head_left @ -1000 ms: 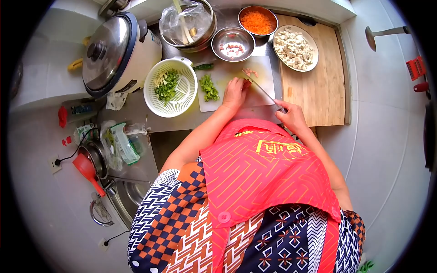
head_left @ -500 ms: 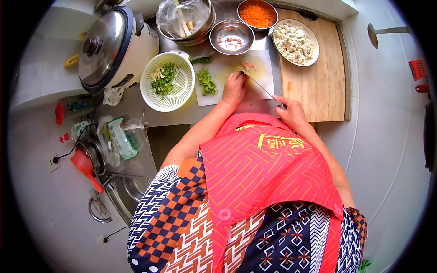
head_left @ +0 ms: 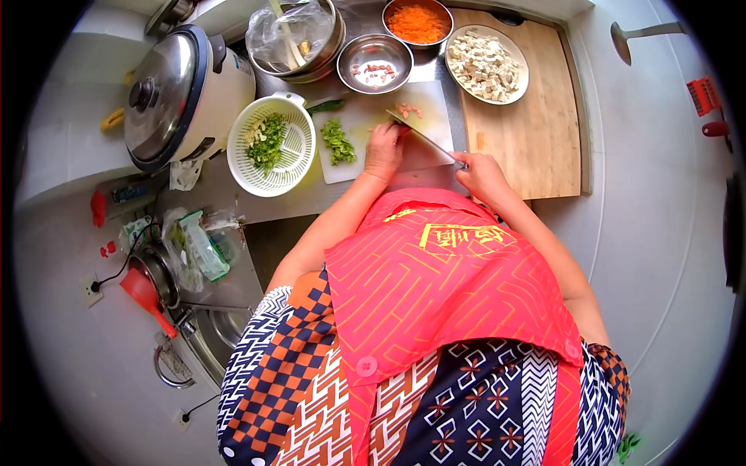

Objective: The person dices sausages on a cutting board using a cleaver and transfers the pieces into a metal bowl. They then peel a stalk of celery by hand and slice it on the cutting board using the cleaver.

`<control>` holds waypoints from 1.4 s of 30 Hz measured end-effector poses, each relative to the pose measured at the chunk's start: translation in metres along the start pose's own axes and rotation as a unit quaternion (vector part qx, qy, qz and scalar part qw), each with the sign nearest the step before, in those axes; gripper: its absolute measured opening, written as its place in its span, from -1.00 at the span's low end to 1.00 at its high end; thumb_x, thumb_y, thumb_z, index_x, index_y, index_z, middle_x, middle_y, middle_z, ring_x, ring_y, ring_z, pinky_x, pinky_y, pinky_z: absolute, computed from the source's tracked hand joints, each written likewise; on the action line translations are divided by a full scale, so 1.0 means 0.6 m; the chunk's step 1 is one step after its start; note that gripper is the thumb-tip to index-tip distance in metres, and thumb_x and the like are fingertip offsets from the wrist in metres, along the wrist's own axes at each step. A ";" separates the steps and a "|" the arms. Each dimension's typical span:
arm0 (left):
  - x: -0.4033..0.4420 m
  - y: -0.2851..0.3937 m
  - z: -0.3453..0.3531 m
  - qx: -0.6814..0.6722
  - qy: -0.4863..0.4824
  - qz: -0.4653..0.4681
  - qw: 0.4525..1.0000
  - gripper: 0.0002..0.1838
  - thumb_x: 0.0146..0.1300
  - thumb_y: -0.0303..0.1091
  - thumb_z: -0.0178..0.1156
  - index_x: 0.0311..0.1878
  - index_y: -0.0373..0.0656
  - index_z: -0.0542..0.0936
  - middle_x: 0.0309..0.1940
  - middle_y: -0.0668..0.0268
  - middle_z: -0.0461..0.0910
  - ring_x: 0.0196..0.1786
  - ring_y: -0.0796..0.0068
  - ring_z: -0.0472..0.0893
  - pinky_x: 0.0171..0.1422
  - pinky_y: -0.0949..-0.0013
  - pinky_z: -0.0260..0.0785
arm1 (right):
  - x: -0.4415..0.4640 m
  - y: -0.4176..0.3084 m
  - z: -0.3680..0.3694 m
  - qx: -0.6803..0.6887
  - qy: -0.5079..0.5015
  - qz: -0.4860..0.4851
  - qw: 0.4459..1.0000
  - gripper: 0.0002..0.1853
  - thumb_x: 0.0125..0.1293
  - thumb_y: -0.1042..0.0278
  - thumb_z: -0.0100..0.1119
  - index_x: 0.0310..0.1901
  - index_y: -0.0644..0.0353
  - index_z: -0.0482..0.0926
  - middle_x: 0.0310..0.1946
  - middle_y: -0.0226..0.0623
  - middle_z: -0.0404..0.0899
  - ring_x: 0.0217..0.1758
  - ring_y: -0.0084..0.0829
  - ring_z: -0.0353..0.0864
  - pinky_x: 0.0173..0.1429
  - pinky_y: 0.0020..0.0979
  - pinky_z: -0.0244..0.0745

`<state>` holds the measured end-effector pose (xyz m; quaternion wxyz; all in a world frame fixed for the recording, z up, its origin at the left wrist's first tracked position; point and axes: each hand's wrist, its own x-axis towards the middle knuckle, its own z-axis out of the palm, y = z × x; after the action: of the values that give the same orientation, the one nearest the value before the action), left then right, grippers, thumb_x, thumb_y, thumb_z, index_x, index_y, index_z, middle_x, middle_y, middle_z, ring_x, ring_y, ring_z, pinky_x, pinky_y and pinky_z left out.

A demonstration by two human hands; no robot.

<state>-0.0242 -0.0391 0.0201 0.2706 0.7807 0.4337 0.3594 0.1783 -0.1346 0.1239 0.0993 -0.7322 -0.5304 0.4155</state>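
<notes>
White colander (head_left: 272, 145): on the counter (head_left: 268, 200), close against the left edge of the white chopping board (head_left: 437, 97); a wide swing of the left elbow could shove it and spill its chopped greens.
Green pile (head_left: 338, 143): loose near the board's left edge; a sweep of the left wrist could scatter it onto the counter.
Steel bowl (head_left: 375, 64): by the board's far edge, a few pink bits inside; a long reach could knock its rim.
Left hand (head_left: 385, 150): fingers bunched together, clamped on a reddish piece (head_left: 403, 130) at mid-board; most of it is hidden. Fingertips sit right beside the blade, so a slip of the piece, or a finger straying forward, could mean a cut.
Pink bits (head_left: 409, 110): loose past the blade, toward the far edge; a hard stroke could flick them off the board.
Knife (head_left: 427, 137): slanting from mid-board to the near right corner; if wet, it could skid.
Right hand (head_left: 482, 175): closed round the handle near that corner; a loosening grip could twist the edge leftward.
Plate of pale cubes (head_left: 488, 68): jutting past the left edge of the wooden board (head_left: 536, 159); a bump could tip it.
</notes>
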 end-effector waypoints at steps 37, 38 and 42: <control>-0.013 0.003 0.009 0.038 0.033 -0.001 0.999 -0.78 0.04 -0.56 0.17 -0.23 -0.11 0.66 -0.21 0.22 0.59 -0.09 0.12 0.55 0.03 0.19 0.44 | 0.035 0.026 0.010 -0.046 -0.033 -0.131 0.990 -0.64 0.18 0.39 0.02 0.02 0.18 0.60 -0.23 0.15 0.60 -0.12 0.08 0.61 0.02 -0.08 0.50; -0.013 0.001 0.009 0.035 0.037 0.002 0.999 -0.79 0.05 -0.56 0.18 -0.23 -0.10 0.65 -0.21 0.22 0.59 -0.10 0.11 0.55 0.02 0.20 0.44 | 0.033 0.025 0.011 -0.041 -0.035 -0.125 0.991 -0.64 0.18 0.39 0.03 0.02 0.17 0.60 -0.23 0.15 0.60 -0.11 0.08 0.61 0.02 -0.08 0.50; -0.014 0.000 0.006 0.032 0.040 0.006 0.999 -0.81 0.08 -0.54 0.20 -0.22 -0.08 0.65 -0.21 0.22 0.61 -0.13 0.08 0.55 0.00 0.21 0.43 | 0.029 0.021 0.011 -0.048 -0.019 -0.132 0.990 -0.64 0.18 0.38 0.03 0.01 0.16 0.61 -0.24 0.14 0.61 -0.12 0.08 0.61 0.02 -0.08 0.51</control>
<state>-0.0245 -0.0470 0.0151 0.2257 0.7763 0.4510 0.3781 0.1841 -0.1270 0.1036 0.1084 -0.6521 -0.6431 0.3866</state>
